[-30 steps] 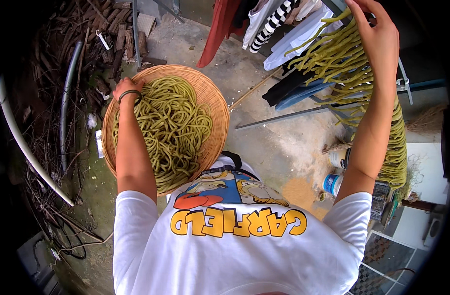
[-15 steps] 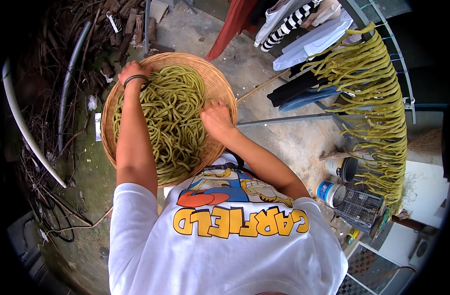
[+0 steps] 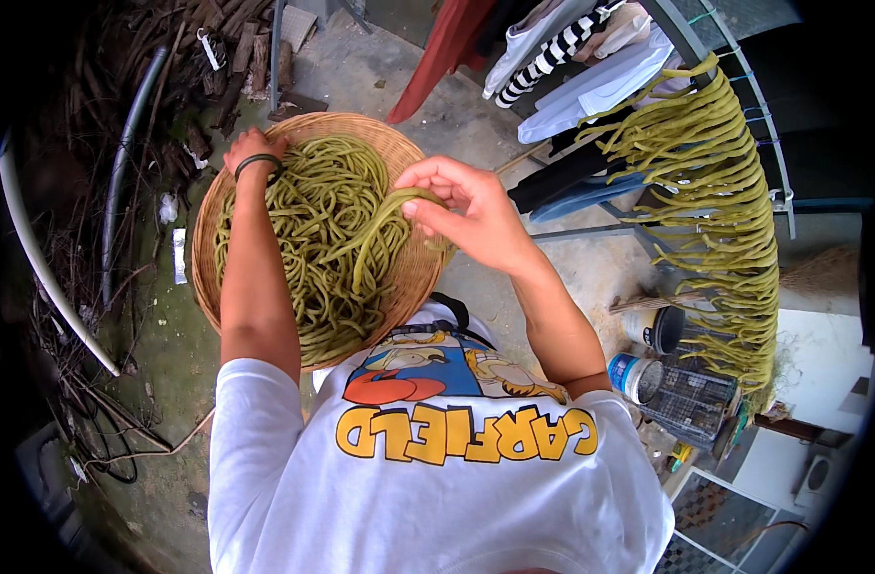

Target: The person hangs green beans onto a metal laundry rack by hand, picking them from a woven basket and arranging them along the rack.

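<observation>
So the right hand (image 3: 474,212), down at the bean pile (image 3: 308,225) a moment ago, is now pinching at least one long green bean (image 3: 387,212) by the wicker basket (image 3: 391,143)'s right rim, pulling more loose, while the left hand (image 3: 254,151) is still clasping the upper-left rim.

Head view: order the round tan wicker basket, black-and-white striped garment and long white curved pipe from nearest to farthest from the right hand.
1. Wicker basket, left of the right hand.
2. Striped garment, hanging upper right.
3. White pipe, far left.
</observation>
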Motion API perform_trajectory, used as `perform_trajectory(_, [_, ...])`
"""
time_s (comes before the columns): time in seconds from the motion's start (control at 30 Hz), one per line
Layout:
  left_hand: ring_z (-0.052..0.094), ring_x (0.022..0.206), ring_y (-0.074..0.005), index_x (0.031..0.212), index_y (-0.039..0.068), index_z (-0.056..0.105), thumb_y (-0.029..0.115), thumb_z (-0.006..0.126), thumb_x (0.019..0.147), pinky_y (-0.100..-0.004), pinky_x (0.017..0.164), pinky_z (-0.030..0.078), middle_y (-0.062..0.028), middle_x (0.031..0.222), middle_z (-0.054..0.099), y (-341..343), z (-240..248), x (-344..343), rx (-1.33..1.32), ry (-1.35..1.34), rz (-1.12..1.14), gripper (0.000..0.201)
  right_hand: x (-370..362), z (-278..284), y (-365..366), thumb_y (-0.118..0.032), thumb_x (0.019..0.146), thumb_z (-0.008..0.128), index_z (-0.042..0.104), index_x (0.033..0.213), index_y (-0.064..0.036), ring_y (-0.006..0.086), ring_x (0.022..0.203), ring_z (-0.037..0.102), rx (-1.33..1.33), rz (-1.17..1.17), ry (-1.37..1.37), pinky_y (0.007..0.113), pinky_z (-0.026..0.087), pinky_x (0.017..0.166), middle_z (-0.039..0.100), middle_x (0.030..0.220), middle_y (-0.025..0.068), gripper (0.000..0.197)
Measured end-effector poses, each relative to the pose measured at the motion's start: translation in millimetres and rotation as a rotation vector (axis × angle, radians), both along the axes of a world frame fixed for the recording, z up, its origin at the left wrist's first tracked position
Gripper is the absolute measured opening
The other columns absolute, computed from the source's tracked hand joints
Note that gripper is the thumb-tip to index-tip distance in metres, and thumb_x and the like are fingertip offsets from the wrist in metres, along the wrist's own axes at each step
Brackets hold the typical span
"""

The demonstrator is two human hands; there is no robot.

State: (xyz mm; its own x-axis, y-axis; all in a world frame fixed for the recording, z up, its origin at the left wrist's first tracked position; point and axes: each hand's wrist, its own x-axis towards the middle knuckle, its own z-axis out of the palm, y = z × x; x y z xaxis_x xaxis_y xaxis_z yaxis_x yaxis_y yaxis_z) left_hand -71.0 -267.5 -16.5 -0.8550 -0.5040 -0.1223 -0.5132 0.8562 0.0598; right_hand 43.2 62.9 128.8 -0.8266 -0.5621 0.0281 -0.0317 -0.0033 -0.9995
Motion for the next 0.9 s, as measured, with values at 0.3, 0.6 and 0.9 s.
perform_trajectory(0.3, [0.054,0.114,-0.0281,0.107,0.009,0.063,0.059,0.064,0.073,-0.0453,0.095,0.039,-0.0093,0.119,0.059,-1,-5,0,-0.008,0.037,-0.026,0.060,-11,160,58,0.002,0.085,0.060,0.062,0.102,0.0033,0.0124,0.090,0.065,0.195,-0.153,0.592,0.025,0.052,0.081,0.067,0.089,0.0059,0.017])
perform_trajectory(0.6, [0.054,0.115,-0.0279,0.114,0.009,0.061,0.057,0.064,0.075,-0.0460,0.096,0.040,-0.0100,0.122,0.058,3,-2,-14,0.012,-0.067,-0.051,0.061,-72,349,157,-0.002,0.080,0.062,0.064,0.104,0.0032,0.0159,0.093,0.063,0.764,-0.360,1.173,0.028,0.049,0.086,0.068,0.098,0.0106,0.025])
perform_trajectory(0.9, [0.056,0.111,-0.0309,0.103,0.008,0.063,0.057,0.065,0.074,-0.0471,0.094,0.040,-0.0114,0.118,0.059,-13,-9,-2,0.013,-0.013,-0.011,0.058,-156,279,204,-0.007,0.084,0.064,0.065,0.103,-0.0010,0.0102,0.086,0.062,0.645,-0.125,0.625,0.026,0.049,0.076,0.069,0.092,0.0047,0.020])
